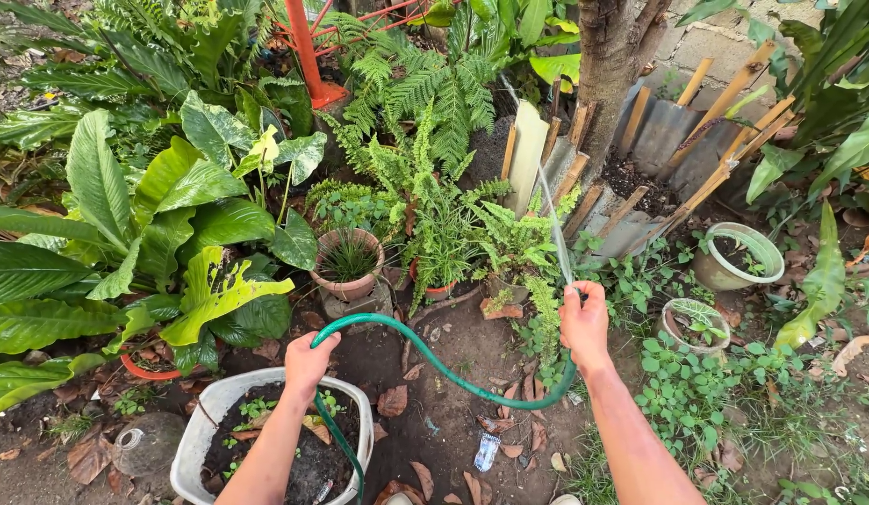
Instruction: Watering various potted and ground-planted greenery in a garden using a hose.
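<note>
Two hands on one green garden hose [434, 360] here, seen from the head cam looking down; left hand [308, 360] is wrapped round the hose partway along, right above a white plastic tub [199, 432] w/ dark soil and a few small weeds in it; right hand [584, 323] is clenched on the hose's end, thumb up near the tip, and a thin jet of water [551, 220] shoots up and away from it toward the plants at the tree base. Hose itself arcs from the left hand up and over, dips near the dirt ground [444, 337] btw the two hands, then curls up into the right one; another stretch of it drops down from the left hand across the tub's soil.

Around that: a clay pot [348, 266] w/ thin grassy stuff sits just past the left hand; ferns [434, 187] bunched up next to it; big broad-leaf plants [154, 224] fill the left side; tree trunk [610, 65] at top w/ wood stakes and metal sheets [663, 136] leaned round its base; two pale round pots [738, 254] off to the right of the right hand, the nearer one [696, 325] w/ a small seedling in it; dry leaves scattered on the dirt, low green weeds on the right.
</note>
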